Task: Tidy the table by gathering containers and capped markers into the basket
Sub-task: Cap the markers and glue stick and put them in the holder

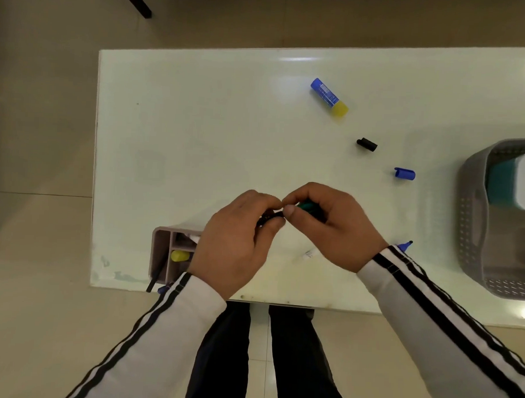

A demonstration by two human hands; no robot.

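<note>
Markers were seen in two places: one green marker [307, 207] was held above the middle of the white table [198, 120], and one uncapped blue marker [405, 244] lay at the near edge, mostly hidden behind the right sleeve [416, 292]. The green marker was gripped in the closed fingers of the right hand [329, 225], and a small dark piece [269, 218], perhaps a cap, was pinched in the closed fingers of the left hand [238, 243]; what exactly it was could not be told. The two hands were touching at the fingertips. Two loose caps were counted on the table, one black cap [367, 144] and one blue cap [404, 173], lying near each other and apart from the hands. One glue stick [329, 96], blue with a yellow cap, lay farther away on its side. One grey basket [471, 208] stood at the right edge, with one teal and white container [505, 182] inside it. One pink organizer [163, 248] with compartments lay at the near left edge, and one yellow object [179, 255] was seen in it.
</note>
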